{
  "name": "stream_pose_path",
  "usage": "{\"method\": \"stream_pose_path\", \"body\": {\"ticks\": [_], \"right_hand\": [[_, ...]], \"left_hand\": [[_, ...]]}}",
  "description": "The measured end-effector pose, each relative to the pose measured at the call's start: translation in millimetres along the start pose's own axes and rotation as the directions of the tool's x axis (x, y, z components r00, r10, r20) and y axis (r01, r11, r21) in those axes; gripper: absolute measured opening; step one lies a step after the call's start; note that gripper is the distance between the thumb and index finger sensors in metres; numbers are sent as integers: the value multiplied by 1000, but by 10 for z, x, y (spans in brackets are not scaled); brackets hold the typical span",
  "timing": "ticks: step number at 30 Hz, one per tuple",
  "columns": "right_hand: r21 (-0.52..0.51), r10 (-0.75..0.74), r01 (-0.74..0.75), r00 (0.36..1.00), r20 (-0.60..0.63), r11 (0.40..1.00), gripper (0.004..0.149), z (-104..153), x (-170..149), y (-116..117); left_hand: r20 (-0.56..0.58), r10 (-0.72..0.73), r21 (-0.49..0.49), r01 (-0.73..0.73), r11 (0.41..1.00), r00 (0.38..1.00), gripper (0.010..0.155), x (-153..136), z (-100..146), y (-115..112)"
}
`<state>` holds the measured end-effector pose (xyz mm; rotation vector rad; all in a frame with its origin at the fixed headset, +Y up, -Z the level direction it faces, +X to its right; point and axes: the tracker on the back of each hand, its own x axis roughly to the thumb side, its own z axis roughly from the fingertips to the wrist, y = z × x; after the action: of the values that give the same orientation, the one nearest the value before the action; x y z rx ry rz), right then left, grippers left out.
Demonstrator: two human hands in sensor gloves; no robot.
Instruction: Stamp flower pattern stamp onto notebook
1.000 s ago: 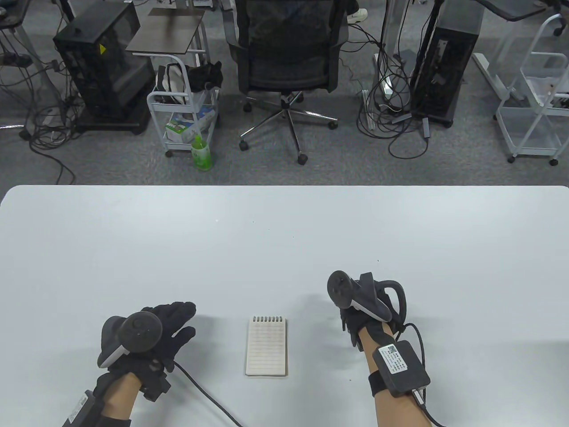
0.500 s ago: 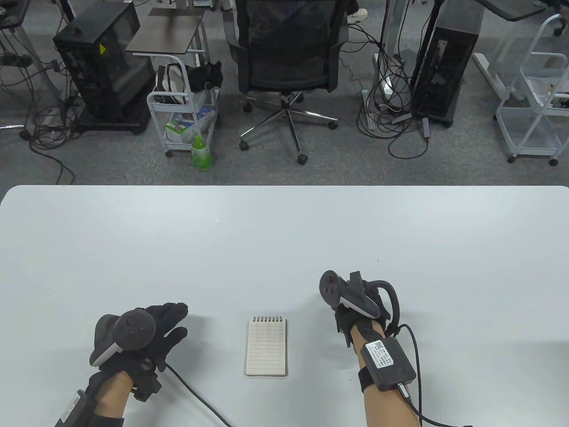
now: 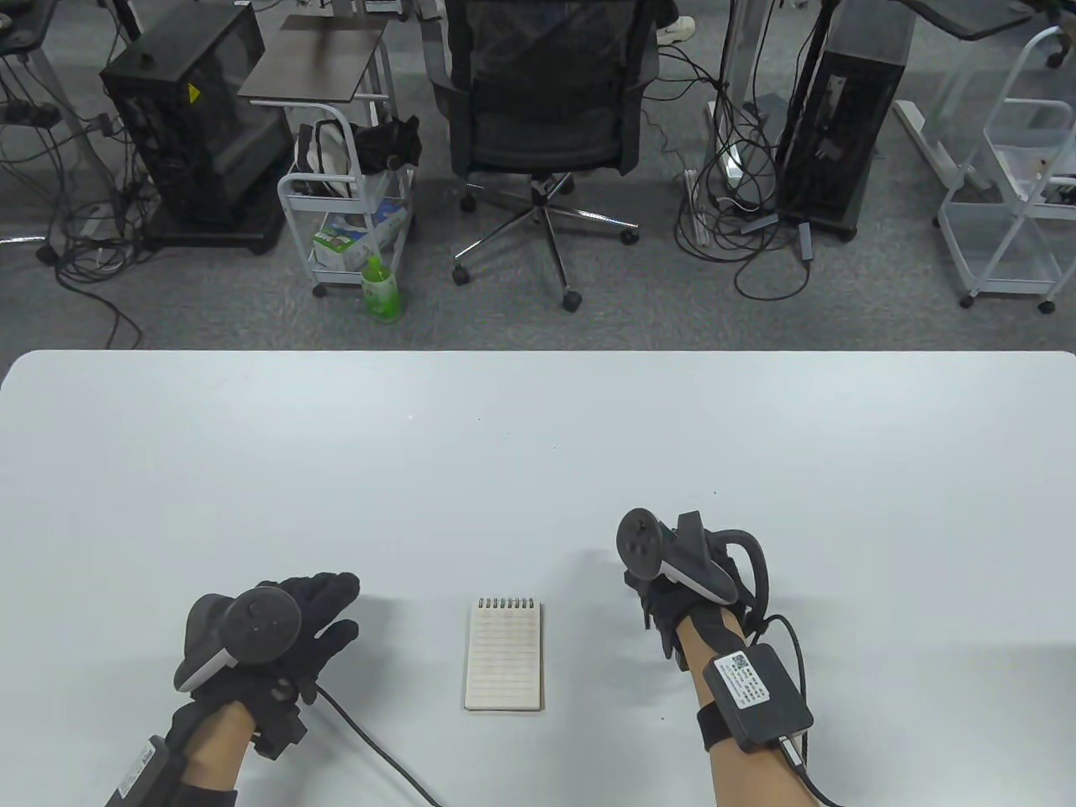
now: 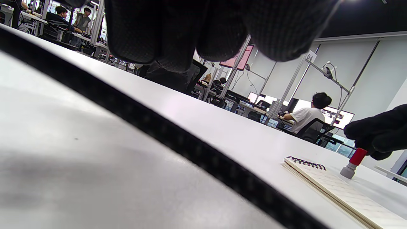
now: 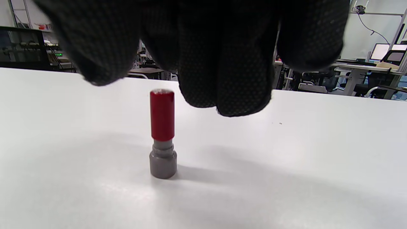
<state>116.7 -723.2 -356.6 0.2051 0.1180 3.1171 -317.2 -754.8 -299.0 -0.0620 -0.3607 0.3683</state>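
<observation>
Nearest the desk's [image 3: 538,437] front edge, the person's left hand in a black sensor glove [image 3: 286,639] lies low over the surface toward the front left, fingers extended and loosely spread, gripping nothing. A thin black cable [image 3: 378,744] runs from it toward the front edge.

Just right of it, near the middle of the front edge, lies the small cream spiral-bound lined notebook [image 3: 503,656], flat, open to a blank ruled page, coil at its far end. No hand touches it.

Further right, and slightly deeper on the desk, the right hand in a black sensor glove [image 3: 672,601] hangs above the small cylindrical stamp with red handle and grey base [image 5: 162,133]. The stamp stands upright on the bare desk, apart from the notebook and to its right. In the right wrist view the fingers [image 5: 222,63] hang curled above and behind the stamp's top, with a visible gap in that view; the left wrist view suggests they sit very close to the red handle, and contact cannot be confirmed. The hand carries nothing.

Assessment: the step in hand is picking up the stamp. Recommended: pinch the red handle from opposite sides, lift straight up to avoid toppling it, and keep the base level for the transfer to the page. The left hand is well placed to steady the notebook's near edge during pressing.
</observation>
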Motion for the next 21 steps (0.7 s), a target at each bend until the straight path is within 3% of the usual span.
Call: {"method": "stream_pose_path", "body": {"ticks": [4,7,10,13,16,21], "right_hand": [[-52,-21,22,999,28,998,67,166,-43,-71],[-138,-141,148,988,65,979,72,366,-80,-103],[-170,-223,237,970,97,957,80,491,-108,-61],[-192,-203,221,973,111,956,87,576,-145,49],[-114,-128,138,988,90,984,93,586,-223,186],[-6,-145,146,987,62,989,99,633,-361,342]], "left_hand": [[9,-22,-3,22,1000,1000,64,37,5,-6],[22,-25,7,25,1000,999,64,75,2,12],[35,-23,40,22,999,999,65,130,11,44],[34,-38,61,36,998,999,66,185,26,51],[19,-44,63,42,997,999,67,204,14,24],[12,1,58,-1,998,1000,68,258,-51,-15]]}}
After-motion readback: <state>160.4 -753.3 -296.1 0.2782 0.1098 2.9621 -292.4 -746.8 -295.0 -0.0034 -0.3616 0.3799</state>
